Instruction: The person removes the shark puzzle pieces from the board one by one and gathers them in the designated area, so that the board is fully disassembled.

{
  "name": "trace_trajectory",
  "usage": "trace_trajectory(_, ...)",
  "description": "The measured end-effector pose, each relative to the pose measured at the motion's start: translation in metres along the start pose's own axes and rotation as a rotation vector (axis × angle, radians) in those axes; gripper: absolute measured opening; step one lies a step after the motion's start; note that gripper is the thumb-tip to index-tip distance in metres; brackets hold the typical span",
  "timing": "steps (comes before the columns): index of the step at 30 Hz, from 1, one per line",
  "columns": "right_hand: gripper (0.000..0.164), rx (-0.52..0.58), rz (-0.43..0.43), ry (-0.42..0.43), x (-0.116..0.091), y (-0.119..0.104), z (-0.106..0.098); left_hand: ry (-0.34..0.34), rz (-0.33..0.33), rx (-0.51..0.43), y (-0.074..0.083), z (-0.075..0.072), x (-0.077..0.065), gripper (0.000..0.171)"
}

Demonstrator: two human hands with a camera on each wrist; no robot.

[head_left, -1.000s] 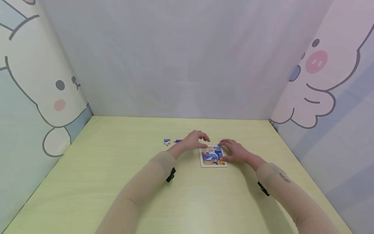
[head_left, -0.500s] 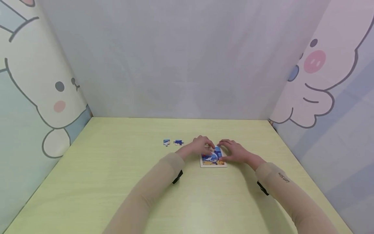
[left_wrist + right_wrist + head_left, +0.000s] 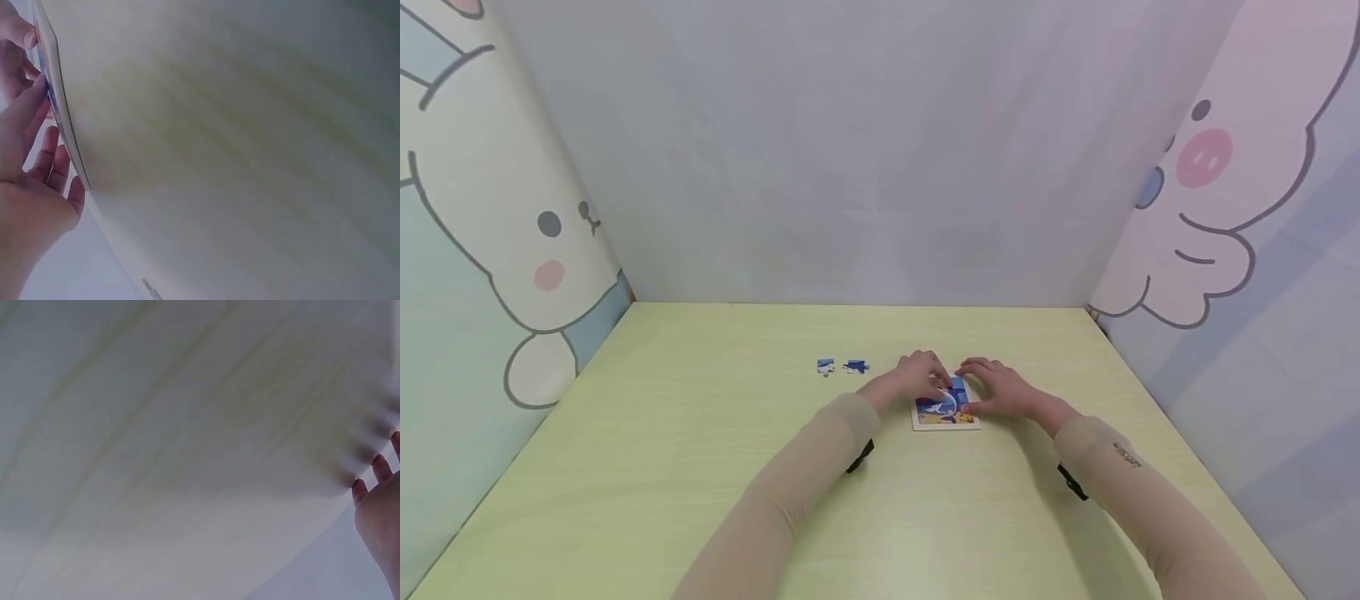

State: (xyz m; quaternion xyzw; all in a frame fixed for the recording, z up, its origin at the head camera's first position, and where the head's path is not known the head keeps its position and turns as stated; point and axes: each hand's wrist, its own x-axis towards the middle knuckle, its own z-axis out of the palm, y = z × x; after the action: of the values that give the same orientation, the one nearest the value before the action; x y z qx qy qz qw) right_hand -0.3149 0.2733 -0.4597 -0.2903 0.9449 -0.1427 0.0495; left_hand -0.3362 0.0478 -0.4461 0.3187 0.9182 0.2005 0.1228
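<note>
A small picture puzzle in a white frame (image 3: 946, 427) lies on the table in the head view, with a white dolphin on blue water. My left hand (image 3: 919, 375) reaches over its upper left part, thumb and forefinger down at the picture. In the left wrist view this hand's (image 3: 37, 187) other fingers hang loosely bent beside the puzzle's edge (image 3: 65, 115). The picture under the left palm is hidden. My right hand (image 3: 1003, 389) rests at the puzzle's right side, thumb on that edge. Its fingertips (image 3: 378, 461) touch the tabletop in the right wrist view.
Two loose puzzle pieces lie left of the left hand: a blue and white one (image 3: 826, 367) and a darker blue one (image 3: 856, 367). The pale yellow table (image 3: 700, 433) ends at a grey back wall (image 3: 865, 167). Cartoon-printed side walls (image 3: 550, 250) flank it.
My left hand has moved right and down from the puzzle's top left corner onto the picture, uncovering the darker loose piece. The right hand and the frame have stayed in place.
</note>
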Motion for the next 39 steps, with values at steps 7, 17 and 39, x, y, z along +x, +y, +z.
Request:
trace_trajectory(7, 0.071, -0.008, 0.008, -0.009, 0.0007, -0.0006, -0.0012, 0.004, -0.018, -0.053, 0.0007, 0.0001, 0.0, 0.024)
trace_trajectory(17, 0.07, -0.007, 0.009, -0.013, 0.0007, -0.005, -0.0025, 0.023, -0.001, -0.102, 0.0005, 0.0, 0.0002, 0.018)
trace_trajectory(39, 0.076, -0.011, 0.033, -0.023, 0.0008, -0.0025, -0.002, 0.12, 0.015, -0.275, -0.0041, 0.0007, 0.0068, 0.019)
